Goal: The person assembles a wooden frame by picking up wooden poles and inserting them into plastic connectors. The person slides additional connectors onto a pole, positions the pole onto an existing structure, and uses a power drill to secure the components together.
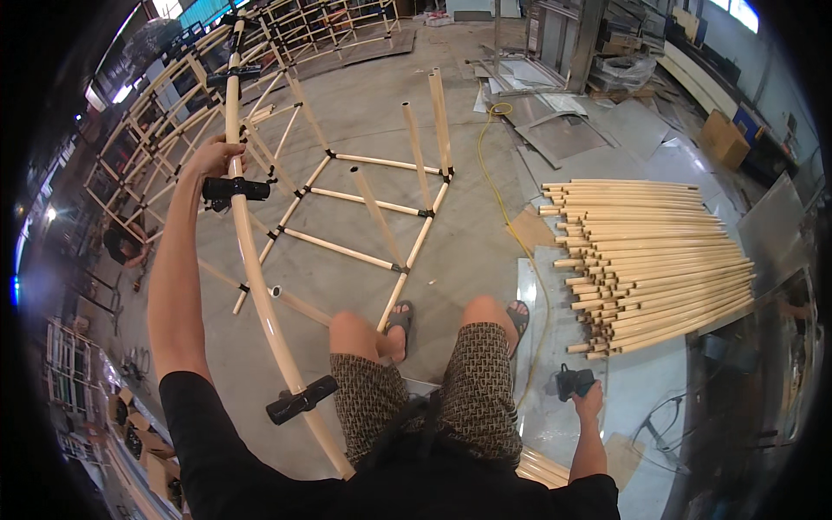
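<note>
A bright window (742, 13) glares at upper right as soft, even light falls across the floor (485, 269) before you; glints streak your pole (270, 328), and fisheye edges bend, blur and sink into black.

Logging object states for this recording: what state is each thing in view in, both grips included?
Left grip: closed around the long pole
Long pole: held up, black joints fitted along it
Right grip: closed on a dark object
Dark object: held, exact kind unclear
Pipe frame: joined, some pipes standing upright
Pipe pile: stacked, lying flat
Yellow hose: laid out, curving
</note>
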### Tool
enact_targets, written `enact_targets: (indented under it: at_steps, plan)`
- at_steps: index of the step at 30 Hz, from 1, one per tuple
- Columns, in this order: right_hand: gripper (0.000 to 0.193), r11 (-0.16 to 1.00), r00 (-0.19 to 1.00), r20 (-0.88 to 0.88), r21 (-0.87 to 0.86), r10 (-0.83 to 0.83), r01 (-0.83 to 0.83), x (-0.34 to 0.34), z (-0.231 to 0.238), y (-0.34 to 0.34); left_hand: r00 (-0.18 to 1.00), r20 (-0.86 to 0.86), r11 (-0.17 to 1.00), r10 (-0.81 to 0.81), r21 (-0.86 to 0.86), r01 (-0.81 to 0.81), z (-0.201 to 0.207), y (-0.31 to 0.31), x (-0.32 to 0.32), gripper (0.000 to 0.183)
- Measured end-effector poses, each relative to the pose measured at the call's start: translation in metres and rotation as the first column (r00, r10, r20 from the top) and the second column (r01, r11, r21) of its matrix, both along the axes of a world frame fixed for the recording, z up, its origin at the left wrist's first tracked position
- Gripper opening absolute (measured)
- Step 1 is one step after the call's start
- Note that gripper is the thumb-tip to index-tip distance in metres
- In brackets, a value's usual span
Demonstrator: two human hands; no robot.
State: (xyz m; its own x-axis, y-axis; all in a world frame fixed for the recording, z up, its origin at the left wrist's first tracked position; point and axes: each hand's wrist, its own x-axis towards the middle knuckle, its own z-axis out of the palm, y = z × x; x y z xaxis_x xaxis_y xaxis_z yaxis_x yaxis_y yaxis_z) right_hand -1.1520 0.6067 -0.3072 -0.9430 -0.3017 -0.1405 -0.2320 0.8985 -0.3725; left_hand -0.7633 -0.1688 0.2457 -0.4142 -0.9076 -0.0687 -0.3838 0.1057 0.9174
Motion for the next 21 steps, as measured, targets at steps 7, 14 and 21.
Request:
enact_targets:
  at_steps: [7, 14, 21]
  plan:
    - [0.07, 0.999, 0.995, 0.093, 0.036, -0.035, 0.031, 0.023, -0.035, -0.043, 0.997, -0.059, 0.997, -0.042, -0.065, 0.039, 0.012, -0.027, -0.002, 0.043]
    - [0.067, 0.966, 0.984, 0.141, 0.249, -0.111, 0.073, 0.057, -0.062, -0.056, 0.999, -0.019, 0.994, -0.047, -0.098, 0.045, 0.033, -0.023, -0.018, 0.056]
    - [0.068, 0.961, 0.989, 0.116, 0.273, -0.088, 0.054, 0.058, -0.065, -0.066, 0.983, 0.131, 0.992, -0.126, 0.011, 0.126, 0.013, -0.007, -0.02, 0.027]
